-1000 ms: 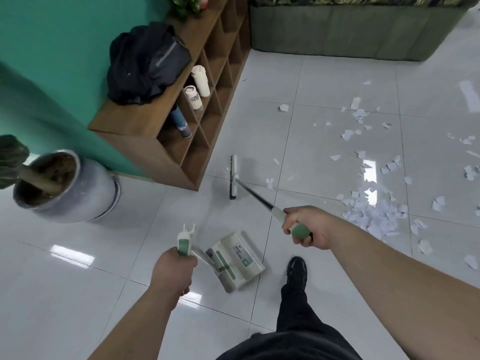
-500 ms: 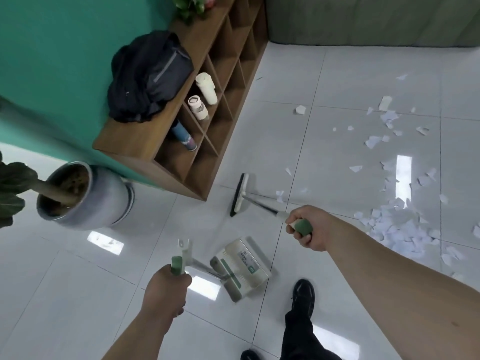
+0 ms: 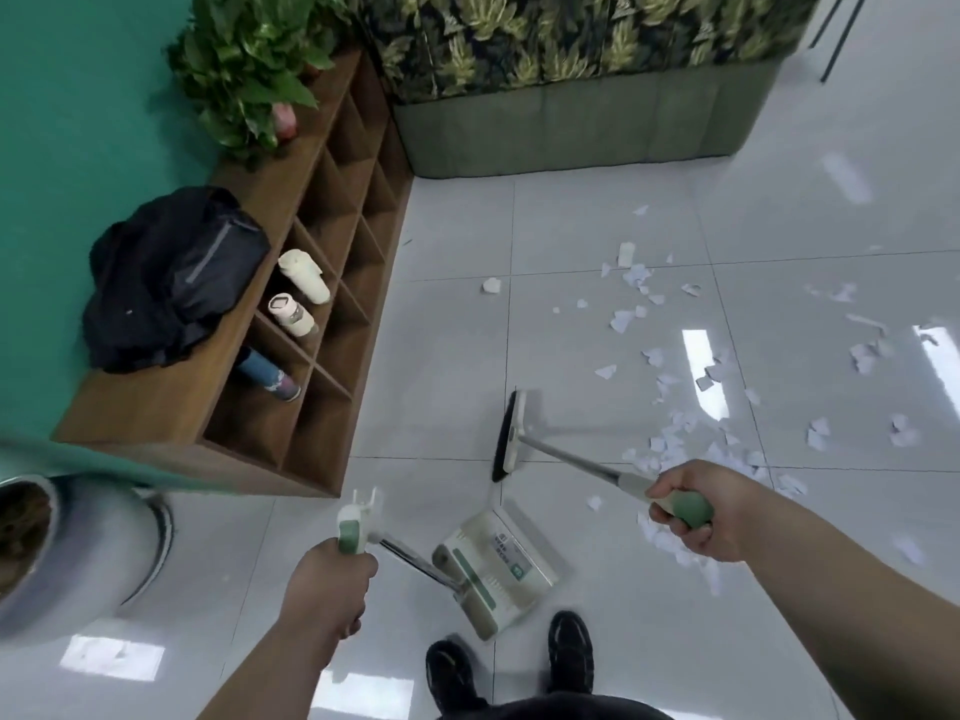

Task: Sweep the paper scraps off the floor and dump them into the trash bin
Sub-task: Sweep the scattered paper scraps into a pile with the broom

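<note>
My right hand [image 3: 698, 509] grips the green end of a broom handle. The broom head [image 3: 509, 436] stands on the white tiles ahead of me, left of the scraps. My left hand [image 3: 330, 579] grips the green handle of a long-handled dustpan [image 3: 498, 566], whose pan rests on the floor just in front of my shoes. White paper scraps [image 3: 675, 439] lie heaped right of the broom, and more are scattered farther off [image 3: 631, 298] and to the right. No trash bin is in view.
A wooden cubby shelf [image 3: 311, 314] runs along the teal wall at left, with a black backpack [image 3: 171, 278] on top and bottles inside. A grey plant pot [image 3: 98, 543] stands at lower left. A green planter box [image 3: 582, 127] closes the far side.
The view has tilted up and shifted right, showing the planter. The broom head has slid right, toward the scrap heap, and the dustpan has come closer to my feet.
</note>
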Demonstrator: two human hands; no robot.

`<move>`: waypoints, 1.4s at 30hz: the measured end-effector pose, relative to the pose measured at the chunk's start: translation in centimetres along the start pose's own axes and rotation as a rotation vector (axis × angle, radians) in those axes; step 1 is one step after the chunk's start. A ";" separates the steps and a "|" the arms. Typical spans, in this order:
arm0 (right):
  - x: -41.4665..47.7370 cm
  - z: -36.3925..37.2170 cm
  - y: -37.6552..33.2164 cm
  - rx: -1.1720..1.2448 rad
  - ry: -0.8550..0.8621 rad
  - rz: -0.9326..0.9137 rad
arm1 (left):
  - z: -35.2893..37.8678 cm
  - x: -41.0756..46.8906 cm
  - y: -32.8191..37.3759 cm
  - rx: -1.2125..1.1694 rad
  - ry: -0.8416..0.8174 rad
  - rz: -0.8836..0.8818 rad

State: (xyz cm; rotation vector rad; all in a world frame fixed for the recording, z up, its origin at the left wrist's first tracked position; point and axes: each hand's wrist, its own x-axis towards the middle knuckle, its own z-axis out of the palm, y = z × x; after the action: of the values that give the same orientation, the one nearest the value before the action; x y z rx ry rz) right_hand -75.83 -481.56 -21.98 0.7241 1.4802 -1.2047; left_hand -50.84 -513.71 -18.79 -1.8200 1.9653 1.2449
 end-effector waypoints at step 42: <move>2.6 14.7 -6.1 0.460 0.173 -0.023 | -7.7 21.4 12.3 0.268 -0.275 0.329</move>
State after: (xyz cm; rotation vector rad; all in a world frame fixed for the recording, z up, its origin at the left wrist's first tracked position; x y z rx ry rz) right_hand -77.03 -497.64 -21.79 1.1450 1.3625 -1.5546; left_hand -63.70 -535.82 -22.19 -1.1685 2.1982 1.1700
